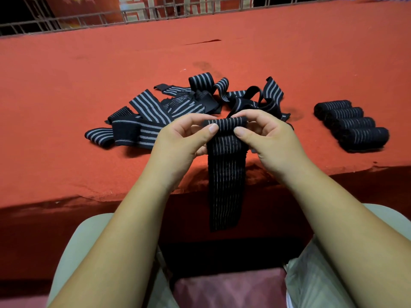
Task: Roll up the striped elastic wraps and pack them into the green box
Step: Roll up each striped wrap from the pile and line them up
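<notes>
Thumbs press the near face of a part-rolled wrap, and the fingers curl over its far side. The left hand pinches the roll's left end and the right hand pinches the right end. The roll is held over the table, near its front edge.

The unrolled tail hangs straight down at 6 o'clock, past the edge and between the knees.

Red cloth covers the table. A pile of loose striped wraps lies at 11 to 12 o'clock, just behind the hands. The hands hide its near strands, so contact there cannot be told. Four finished rolls sit side by side at 2 o'clock, apart from the pile.

A railing runs along the far side at 12. A maroon seat is at 6.
</notes>
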A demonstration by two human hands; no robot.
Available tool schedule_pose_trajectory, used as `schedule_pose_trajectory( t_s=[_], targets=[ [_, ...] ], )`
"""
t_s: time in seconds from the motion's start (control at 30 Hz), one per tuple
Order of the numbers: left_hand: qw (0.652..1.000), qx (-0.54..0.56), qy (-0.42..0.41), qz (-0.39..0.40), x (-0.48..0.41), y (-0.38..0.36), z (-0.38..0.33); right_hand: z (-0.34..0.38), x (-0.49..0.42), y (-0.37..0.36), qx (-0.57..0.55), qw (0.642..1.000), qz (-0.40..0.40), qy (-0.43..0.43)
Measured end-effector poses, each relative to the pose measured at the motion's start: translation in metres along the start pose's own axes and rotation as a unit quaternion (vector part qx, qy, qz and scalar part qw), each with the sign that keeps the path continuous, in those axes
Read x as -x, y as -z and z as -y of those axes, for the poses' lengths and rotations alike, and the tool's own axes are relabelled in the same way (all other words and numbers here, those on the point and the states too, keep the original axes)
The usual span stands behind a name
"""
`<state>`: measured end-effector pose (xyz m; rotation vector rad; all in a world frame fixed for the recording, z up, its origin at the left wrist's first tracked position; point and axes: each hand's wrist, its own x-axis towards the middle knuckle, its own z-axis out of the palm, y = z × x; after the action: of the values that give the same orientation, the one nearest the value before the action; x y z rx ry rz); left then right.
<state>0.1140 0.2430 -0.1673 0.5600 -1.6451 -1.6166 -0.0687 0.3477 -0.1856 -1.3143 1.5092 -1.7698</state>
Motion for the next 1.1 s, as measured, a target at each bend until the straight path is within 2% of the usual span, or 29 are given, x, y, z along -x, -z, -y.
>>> schedule_pose_trajectory(
  t_s=[0.27,0.37,0.63,0.83,1.1],
  targets=[
    [0.999,0.006,-0.029,-0.016,-0.003,0.0029,0.0032,0.0027,0.0012,-0.0018,-0.01,0.999,0.032,-0.012],
    [0.999,0.004,-0.029,-0.015,-0.0032,0.0026,0.005,0.0031,0.0017,-0.0019,-0.019,1.0,0.015,-0.016],
    [0.999,0.018,0.015,-0.022,-0.0033,0.0,0.0065,0.0035,0.0015,0.0002,-0.058,0.998,-0.008,-0.012],
    [0.999,0.01,0.001,-0.036,-0.0037,-0.0003,0.0063,0.0009,-0.0013,0.0011,-0.018,0.999,-0.012,-0.026],
    [0.999,0.02,0.013,-0.027,-0.0009,-0.0015,0.0046,-0.0023,-0.0008,0.0014,0.028,1.0,0.001,0.008]
  ],
)
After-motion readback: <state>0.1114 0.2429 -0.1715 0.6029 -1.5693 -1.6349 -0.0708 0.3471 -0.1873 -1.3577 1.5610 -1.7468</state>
